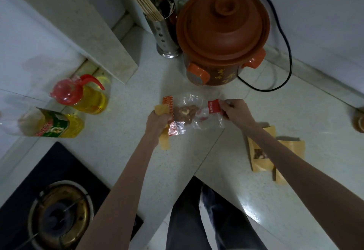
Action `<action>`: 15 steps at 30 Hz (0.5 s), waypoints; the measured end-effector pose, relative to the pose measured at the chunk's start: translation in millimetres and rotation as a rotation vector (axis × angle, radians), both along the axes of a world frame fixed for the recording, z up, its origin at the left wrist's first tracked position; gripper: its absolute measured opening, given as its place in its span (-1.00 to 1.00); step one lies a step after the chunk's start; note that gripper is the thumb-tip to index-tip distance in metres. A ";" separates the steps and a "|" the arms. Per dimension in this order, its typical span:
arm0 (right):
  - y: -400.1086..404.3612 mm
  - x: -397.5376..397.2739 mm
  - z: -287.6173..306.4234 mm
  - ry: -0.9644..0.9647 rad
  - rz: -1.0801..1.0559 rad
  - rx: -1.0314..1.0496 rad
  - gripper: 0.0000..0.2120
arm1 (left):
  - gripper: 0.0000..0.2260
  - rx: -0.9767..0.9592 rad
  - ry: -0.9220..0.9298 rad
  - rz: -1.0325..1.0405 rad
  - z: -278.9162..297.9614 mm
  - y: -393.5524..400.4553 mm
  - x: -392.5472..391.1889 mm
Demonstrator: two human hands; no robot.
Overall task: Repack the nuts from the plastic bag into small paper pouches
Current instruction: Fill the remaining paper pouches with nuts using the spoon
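Here, over a pale speckled surface (122, 151), a person's two bare hands hold a clear plastic bag (194, 113) of nuts (184, 114) stretched between them, at the middle of the scene. The left hand (158, 120) has its fingers clamped around a small paper pouch (163, 129) together with the bag's orange-printed left end; the right hand (237, 111) pinches the bag's red-labelled right end, fingers closed on it. The nuts sit bunched in the bag's left half, near the pouch. To the right, partly behind the right forearm, more paper pouches (275, 151) lie flat on the surface, one showing nuts through a window. Farther off stand a brown clay cooker (222, 34) and a steel chopstick holder (164, 25); two oil bottles (86, 96) stand at left, a gas burner (59, 214) near left.
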State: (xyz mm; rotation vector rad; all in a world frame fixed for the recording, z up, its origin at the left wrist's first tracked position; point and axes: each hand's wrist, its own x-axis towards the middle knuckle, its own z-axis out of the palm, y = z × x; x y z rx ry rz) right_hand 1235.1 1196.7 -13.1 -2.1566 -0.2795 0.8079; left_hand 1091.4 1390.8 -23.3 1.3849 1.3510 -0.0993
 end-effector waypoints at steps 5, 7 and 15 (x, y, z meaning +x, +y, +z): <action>-7.9 4.1 17.9 -0.037 0.047 0.234 -0.81 | -0.74 0.016 -0.144 0.070 10.5 -4.2 -5.2; -12.2 5.6 21.2 -0.029 0.026 0.280 -0.82 | -0.64 0.010 -0.261 0.102 14.6 -8.6 -11.3; -26.0 1.9 30.3 -0.100 0.028 0.372 -0.76 | -0.57 0.093 -0.497 -0.075 23.3 -10.9 -28.0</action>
